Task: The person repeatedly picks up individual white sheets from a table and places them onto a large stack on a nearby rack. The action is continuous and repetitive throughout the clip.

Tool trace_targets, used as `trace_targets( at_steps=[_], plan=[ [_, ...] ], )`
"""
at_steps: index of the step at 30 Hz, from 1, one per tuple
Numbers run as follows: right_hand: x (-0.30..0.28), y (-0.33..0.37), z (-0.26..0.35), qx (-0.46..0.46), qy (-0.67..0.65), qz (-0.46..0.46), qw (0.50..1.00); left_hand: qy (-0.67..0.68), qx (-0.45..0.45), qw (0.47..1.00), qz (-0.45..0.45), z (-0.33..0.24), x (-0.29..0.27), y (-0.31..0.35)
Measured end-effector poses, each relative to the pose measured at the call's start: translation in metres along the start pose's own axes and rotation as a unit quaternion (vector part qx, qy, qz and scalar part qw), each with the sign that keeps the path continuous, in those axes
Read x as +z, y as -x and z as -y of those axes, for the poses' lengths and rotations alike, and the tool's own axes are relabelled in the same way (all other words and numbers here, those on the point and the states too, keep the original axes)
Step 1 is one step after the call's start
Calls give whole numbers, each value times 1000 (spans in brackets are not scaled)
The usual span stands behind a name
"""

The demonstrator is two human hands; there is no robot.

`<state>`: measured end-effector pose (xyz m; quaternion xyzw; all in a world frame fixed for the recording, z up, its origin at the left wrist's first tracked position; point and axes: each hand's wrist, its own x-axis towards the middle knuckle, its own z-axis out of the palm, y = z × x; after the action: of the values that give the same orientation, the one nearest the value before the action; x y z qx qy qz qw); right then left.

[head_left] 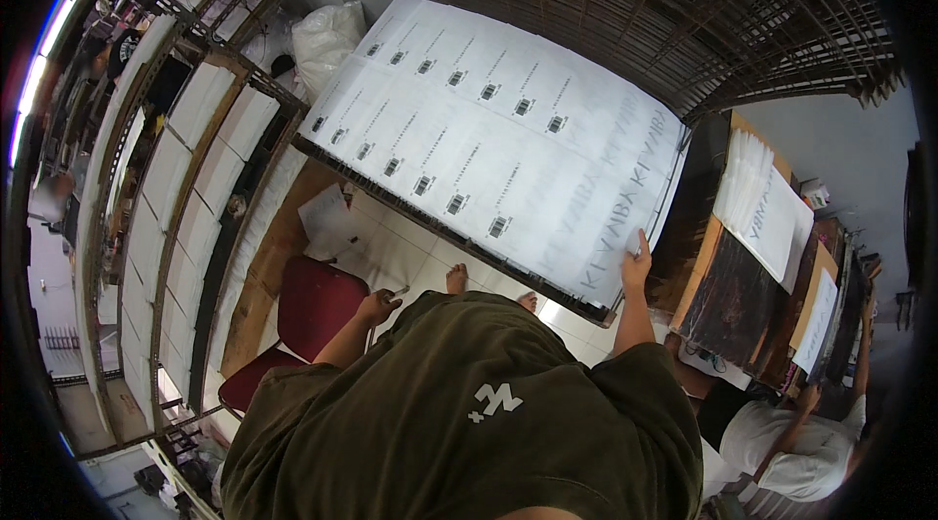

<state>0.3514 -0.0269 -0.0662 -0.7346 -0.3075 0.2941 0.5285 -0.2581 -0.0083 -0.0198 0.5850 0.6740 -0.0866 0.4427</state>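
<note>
A large white printed sheet (440, 129), thin enough that darker print shows through at its right end, lies on a dark wire rack shelf (440, 231) in front of me. At the sheet's near right corner is my right hand (635, 271), its fingers closed on the edge. Whether it also grips the shelf underneath, I cannot tell. My left hand (377, 307) hangs low beside my body, away from the sheet. Its fingers are closed around a small, thin, pale thing too small to name.
More wire rack shelves (664, 2) are tilted up above the sheet. A red chair (318, 310) stands at my left, before shelving stacked with white blocks (181, 183). To the right, a dark table (728, 295) bears printed sheets (767, 212); a person in white (806, 447) works beside it.
</note>
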Motion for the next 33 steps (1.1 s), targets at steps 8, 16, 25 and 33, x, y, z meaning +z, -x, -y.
trace_targets(
  at_steps=[8,16,25,33],
  plan=[
    [9,4,-12,11,21,-15,1000,-7,-5,1000,2,-6,-2,-8],
    [11,6,-19,-74,74,-32,994,8,-6,1000,12,-9,-8,-10],
    [10,36,33,-142,147,-140,969,1,35,999,-8,3,1,-23],
    [-33,83,33,-55,332,-322,885,-38,27,997,63,-3,21,-61]
  ],
)
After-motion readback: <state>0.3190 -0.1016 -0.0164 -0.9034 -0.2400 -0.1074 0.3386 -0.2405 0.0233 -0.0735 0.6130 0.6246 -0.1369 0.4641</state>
